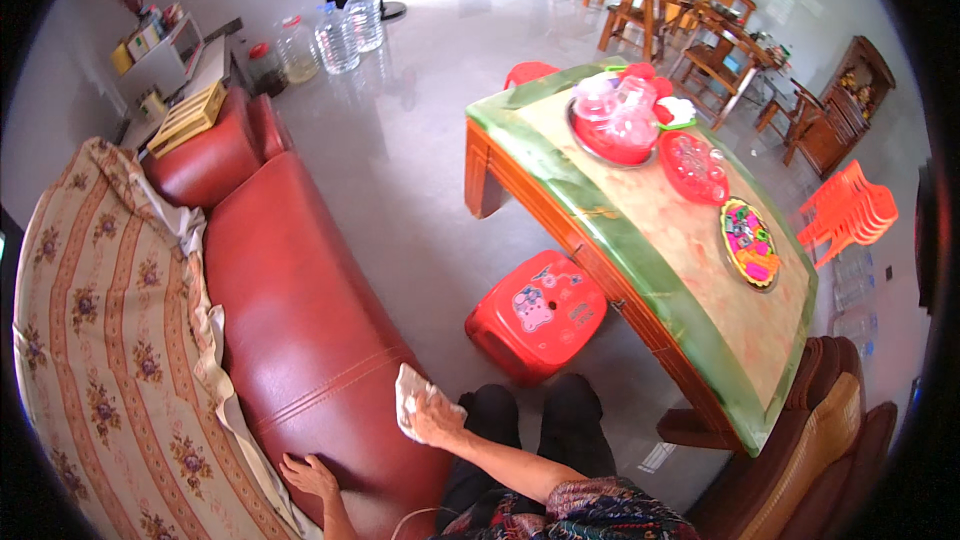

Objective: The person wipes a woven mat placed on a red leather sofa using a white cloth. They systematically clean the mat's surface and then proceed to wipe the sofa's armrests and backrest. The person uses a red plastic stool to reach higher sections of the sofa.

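My right hand presses a crumpled whitish cloth against the front edge of the red leather sofa seat. To its left, my left hand rests on the same seat with its fingers spread and nothing in it. Beside that hand a floral striped cover drapes over the sofa's backrest, its pale hem lying along the seat.
A red plastic stool stands on the tiled floor before my knees. Right of it is a stone-topped table bearing a red basin, a red tray and a plate of colourful pieces. Water jugs stand farther off.
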The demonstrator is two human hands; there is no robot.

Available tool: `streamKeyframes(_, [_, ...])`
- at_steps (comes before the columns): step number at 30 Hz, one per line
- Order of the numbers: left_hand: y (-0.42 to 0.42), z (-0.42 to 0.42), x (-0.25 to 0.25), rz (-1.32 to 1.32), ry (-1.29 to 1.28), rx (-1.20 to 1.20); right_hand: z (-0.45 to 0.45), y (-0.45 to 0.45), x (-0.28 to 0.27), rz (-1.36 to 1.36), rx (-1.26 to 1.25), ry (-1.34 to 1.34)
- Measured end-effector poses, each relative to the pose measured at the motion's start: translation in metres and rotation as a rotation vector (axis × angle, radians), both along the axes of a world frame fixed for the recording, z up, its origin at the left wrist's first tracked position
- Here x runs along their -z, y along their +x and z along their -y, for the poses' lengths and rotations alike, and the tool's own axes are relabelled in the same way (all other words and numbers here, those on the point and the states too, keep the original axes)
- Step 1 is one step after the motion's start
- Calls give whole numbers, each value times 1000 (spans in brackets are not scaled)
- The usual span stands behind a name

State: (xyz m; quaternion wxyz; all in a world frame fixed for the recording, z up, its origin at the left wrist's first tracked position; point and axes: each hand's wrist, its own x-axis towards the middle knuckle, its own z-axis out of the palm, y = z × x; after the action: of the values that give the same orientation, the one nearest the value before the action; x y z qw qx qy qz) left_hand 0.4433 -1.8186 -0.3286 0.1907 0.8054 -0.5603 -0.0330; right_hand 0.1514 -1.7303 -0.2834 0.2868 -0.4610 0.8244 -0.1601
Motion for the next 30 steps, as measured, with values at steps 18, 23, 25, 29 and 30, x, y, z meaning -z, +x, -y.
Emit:
streamKeyframes(18, [-145, -66, -105, -666, -323, 655, -18, 27, -24, 1967, 281, -297])
streamKeyframes(23, [-117, -31, -97, -599, -333, 580, -16, 28, -37, 1518, 340, -1])
streamKeyframes(25, [-124, -41, -82, -361, -54, 692, -27, 17, -30, 1359, 228, 44])
streamKeyframes(29, [-152, -79, -77, 84, 46, 675, -44, -1, -16, 1052, 83, 76])
streamKeyframes(30, [-153, -82, -81, 112, 50, 676, -50, -10, -13, 1042, 42, 34])
